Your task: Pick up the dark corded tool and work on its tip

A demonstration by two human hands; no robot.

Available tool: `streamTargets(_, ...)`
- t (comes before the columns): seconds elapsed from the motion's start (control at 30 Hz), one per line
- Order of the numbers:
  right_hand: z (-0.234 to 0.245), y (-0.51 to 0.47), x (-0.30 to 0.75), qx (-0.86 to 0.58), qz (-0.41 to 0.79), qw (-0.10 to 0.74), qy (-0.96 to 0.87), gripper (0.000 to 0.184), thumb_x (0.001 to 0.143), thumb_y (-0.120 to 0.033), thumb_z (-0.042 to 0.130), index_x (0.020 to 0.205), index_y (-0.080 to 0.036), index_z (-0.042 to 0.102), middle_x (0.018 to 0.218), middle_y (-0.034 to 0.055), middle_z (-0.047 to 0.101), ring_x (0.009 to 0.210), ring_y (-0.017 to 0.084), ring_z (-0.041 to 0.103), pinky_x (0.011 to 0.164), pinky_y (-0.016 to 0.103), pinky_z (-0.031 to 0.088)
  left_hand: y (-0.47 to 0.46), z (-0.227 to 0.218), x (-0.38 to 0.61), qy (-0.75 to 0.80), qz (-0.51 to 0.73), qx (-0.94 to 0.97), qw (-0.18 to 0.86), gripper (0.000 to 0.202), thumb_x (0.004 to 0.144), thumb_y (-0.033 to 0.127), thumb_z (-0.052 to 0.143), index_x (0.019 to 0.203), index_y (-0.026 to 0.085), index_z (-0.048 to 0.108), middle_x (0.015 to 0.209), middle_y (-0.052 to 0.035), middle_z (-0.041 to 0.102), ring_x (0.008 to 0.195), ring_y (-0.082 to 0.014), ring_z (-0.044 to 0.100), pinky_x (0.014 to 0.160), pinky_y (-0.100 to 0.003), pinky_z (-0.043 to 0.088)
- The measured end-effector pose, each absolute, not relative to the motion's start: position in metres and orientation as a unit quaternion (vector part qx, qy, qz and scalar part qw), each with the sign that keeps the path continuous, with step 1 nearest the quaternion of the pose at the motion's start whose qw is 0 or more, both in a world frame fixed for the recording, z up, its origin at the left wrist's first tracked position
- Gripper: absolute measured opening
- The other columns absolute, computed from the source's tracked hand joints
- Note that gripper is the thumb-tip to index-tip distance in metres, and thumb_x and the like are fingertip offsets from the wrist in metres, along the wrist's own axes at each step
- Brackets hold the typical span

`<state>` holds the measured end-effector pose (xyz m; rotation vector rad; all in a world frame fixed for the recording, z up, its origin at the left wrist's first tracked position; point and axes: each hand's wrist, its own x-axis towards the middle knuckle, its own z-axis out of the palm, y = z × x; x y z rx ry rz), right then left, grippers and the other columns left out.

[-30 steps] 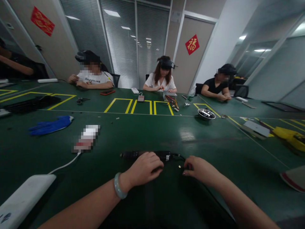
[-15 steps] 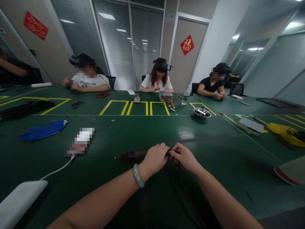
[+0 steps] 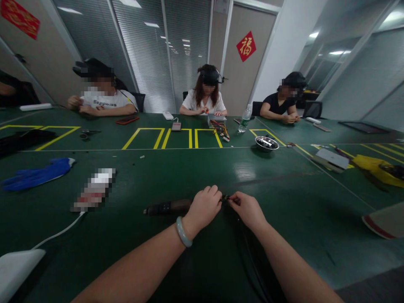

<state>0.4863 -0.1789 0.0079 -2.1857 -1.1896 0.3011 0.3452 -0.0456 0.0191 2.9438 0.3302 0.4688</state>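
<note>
The green table (image 3: 189,168) gives wide moving room toward twelve o'clock; its edge is at four. A long dark tool (image 3: 175,206) lies nine to three, under the left hand (image 3: 205,206), the nearer one; I can't tell whether it grips. The right hand (image 3: 248,209), at three, pinches a small dark piece (image 3: 226,198).

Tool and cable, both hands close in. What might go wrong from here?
1. The right hand seems to pinch a tiny connector by its end, so it might slip or get bent sideways.
2. The dark cable trails toward the wearer, below the right forearm; an arm movement might snag it and tug the connector.
3. The rounded tool lies under the left hand; without that hand there, it might roll.
</note>
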Motion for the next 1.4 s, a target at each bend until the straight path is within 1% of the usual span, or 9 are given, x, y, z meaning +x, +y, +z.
streamTargets(0.17,0.011,-0.179,0.484,-0.818,0.133,0.315,-0.463,0.016,0.084,-0.029,0.056,0.092,-0.023,0.068,0.089,0.0024,0.071,0.081,0.019,0.065,0.071,0.029,0.048,-0.043,0.019,0.342,0.105,0.17,0.976,0.088,0.007,0.089,0.024,0.054,0.091,0.018,0.057,0.098,-0.0047,0.053,0.091,-0.0193,0.051,0.072,-0.031,0.047)
streamTargets(0.33,0.007,-0.179,0.484,-0.808,0.16,0.335,-0.458,0.016,0.084,-0.03,0.056,0.092,-0.022,0.068,0.087,0.0023,0.071,0.079,0.019,0.065,0.07,0.028,0.048,-0.043,0.018,0.342,0.108,0.169,0.974,0.104,0.009,0.089,0.026,0.055,0.092,0.018,0.058,0.097,-0.0044,0.053,0.091,-0.0196,0.051,0.074,-0.032,0.046)
streamTargets(0.57,0.006,-0.178,0.482,-0.801,0.142,0.333,-0.477,0.014,0.084,-0.027,0.057,0.092,-0.023,0.068,0.087,0.0006,0.07,0.078,0.017,0.065,0.07,0.027,0.047,-0.042,0.017,0.342,0.101,0.172,0.975,0.094,0.008,0.089,0.026,0.055,0.089,0.018,0.059,0.095,-0.0042,0.053,0.09,-0.0193,0.051,0.072,-0.031,0.046)
streamTargets(0.7,0.009,-0.176,0.478,-0.811,0.108,0.295,-0.493,0.013,0.085,-0.026,0.056,0.091,-0.023,0.067,0.087,0.0012,0.07,0.079,0.018,0.064,0.071,0.027,0.046,-0.042,0.017,0.341,0.096,0.172,0.976,0.095,0.009,0.089,0.026,0.055,0.088,0.018,0.058,0.095,-0.0042,0.053,0.09,-0.019,0.051,0.071,-0.031,0.045)
streamTargets(0.83,0.009,-0.174,0.476,-0.811,0.036,0.241,-0.532,0.012,0.087,-0.021,0.055,0.089,-0.022,0.066,0.089,0.0021,0.069,0.082,0.018,0.062,0.075,0.029,0.045,-0.043,0.017,0.342,0.097,0.173,0.976,0.088,0.007,0.089,0.025,0.055,0.088,0.018,0.057,0.095,-0.0046,0.053,0.09,-0.0201,0.051,0.073,-0.033,0.046)
streamTargets(0.97,0.006,-0.173,0.477,-0.793,-0.007,0.198,-0.577,0.015,0.09,-0.017,0.05,0.092,-0.02,0.065,0.092,0.0043,0.068,0.084,0.019,0.062,0.08,0.031,0.045,-0.044,0.015,0.343,0.1,0.168,0.976,0.093,0.006,0.089,0.023,0.054,0.088,0.018,0.057,0.096,-0.0051,0.053,0.091,-0.0205,0.052,0.074,-0.034,0.046)
streamTargets(1.17,0.009,-0.17,0.481,-0.752,-0.056,0.121,-0.646,0.016,0.092,-0.015,0.05,0.098,-0.019,0.065,0.091,0.0061,0.067,0.086,0.021,0.061,0.081,0.033,0.046,-0.043,0.015,0.343,0.103,0.167,0.976,0.094,0.003,0.09,0.021,0.052,0.09,0.018,0.055,0.096,-0.0052,0.054,0.09,-0.0201,0.053,0.076,-0.034,0.047)
streamTargets(1.3,0.013,-0.169,0.484,-0.741,-0.071,0.108,-0.659,0.017,0.093,-0.017,0.051,0.094,-0.02,0.068,0.091,0.0068,0.066,0.086,0.021,0.061,0.079,0.033,0.048,-0.043,0.017,0.342,0.103,0.166,0.976,0.092,0.003,0.09,0.02,0.052,0.092,0.019,0.053,0.096,-0.0046,0.054,0.089,-0.0195,0.053,0.074,-0.033,0.047)
streamTargets(1.4,0.011,-0.167,0.49,-0.724,-0.07,0.137,-0.672,0.017,0.09,-0.016,0.052,0.09,-0.021,0.069,0.107,0.0077,0.066,0.1,0.022,0.06,0.088,0.036,0.048,-0.044,0.017,0.343,0.111,0.169,0.975,0.09,0.005,0.09,0.02,0.052,0.095,0.019,0.052,0.096,-0.005,0.055,0.089,-0.02,0.053,0.077,-0.034,0.047)
